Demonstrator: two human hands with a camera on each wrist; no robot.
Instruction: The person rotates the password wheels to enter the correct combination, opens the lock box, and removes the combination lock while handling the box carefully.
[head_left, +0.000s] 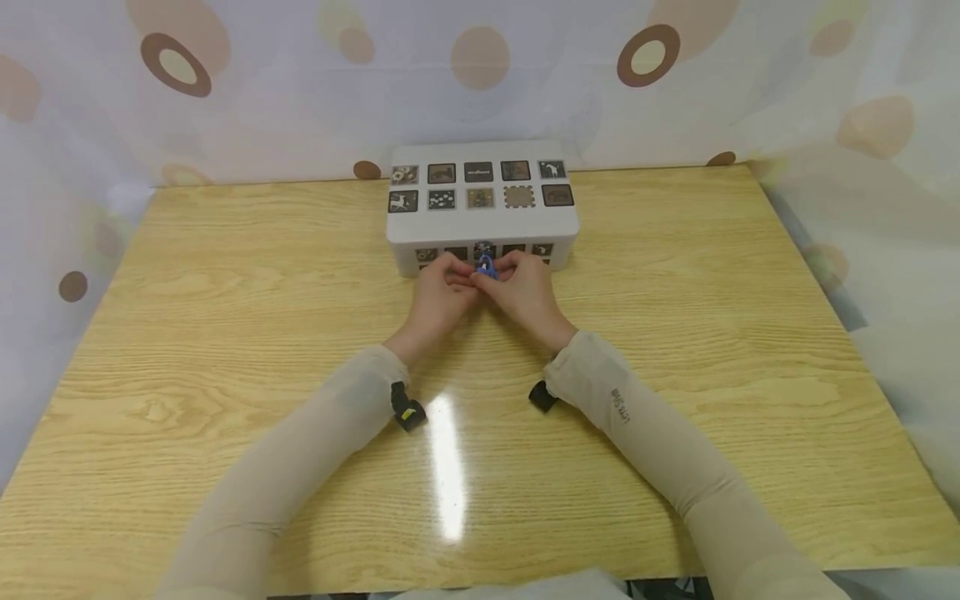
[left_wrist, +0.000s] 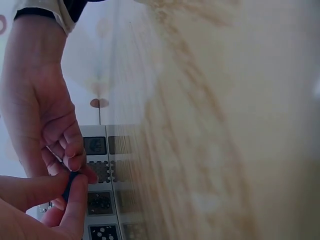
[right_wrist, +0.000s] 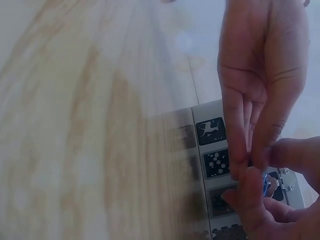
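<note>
A white box (head_left: 483,223) printed with small picture squares stands at the back of the table, lid down. At the middle of its front is a small blue padlock (head_left: 486,266) by a metal clasp (right_wrist: 288,181). My left hand (head_left: 438,293) comes in from the left and pinches the padlock with its fingertips. From the other side my right hand (head_left: 529,292) pinches it too, thumb toward me. The fingertips of both hands meet and cover much of the padlock. Whether its shackle is through the clasp cannot be seen.
The wood-grain table (head_left: 225,333) spreads around the box. Behind it hangs a pale curtain (head_left: 420,92) with brown and beige spots, also along both sides. A bright reflection lies on the tabletop between my forearms.
</note>
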